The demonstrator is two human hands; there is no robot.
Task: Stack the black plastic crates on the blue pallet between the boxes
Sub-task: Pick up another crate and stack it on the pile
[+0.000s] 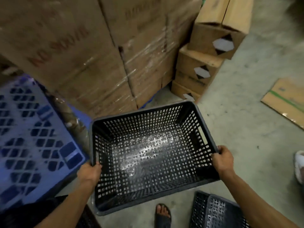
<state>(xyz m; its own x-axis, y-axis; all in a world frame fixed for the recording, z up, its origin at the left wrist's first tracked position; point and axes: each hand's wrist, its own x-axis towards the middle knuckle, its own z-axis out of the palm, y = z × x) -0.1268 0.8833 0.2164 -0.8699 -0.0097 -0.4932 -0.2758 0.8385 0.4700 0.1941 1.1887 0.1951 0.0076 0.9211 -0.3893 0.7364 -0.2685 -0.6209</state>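
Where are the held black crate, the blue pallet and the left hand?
black crate (148,152): head view, its mesh floor.
blue pallet (29,139): head view, its grid top.
left hand (89,172): head view, its back.

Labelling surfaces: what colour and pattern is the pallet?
Blue pallet, open lattice of diamond-shaped holes; head view, at left.

Crate (153,155) lies right of pallet (32,137), before boxes (98,55).

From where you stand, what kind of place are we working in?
Most likely a warehouse or stockroom: shrink-wrapped cartons stacked high, a blue pallet on a bare concrete floor, and the black plastic crate held in both hands.
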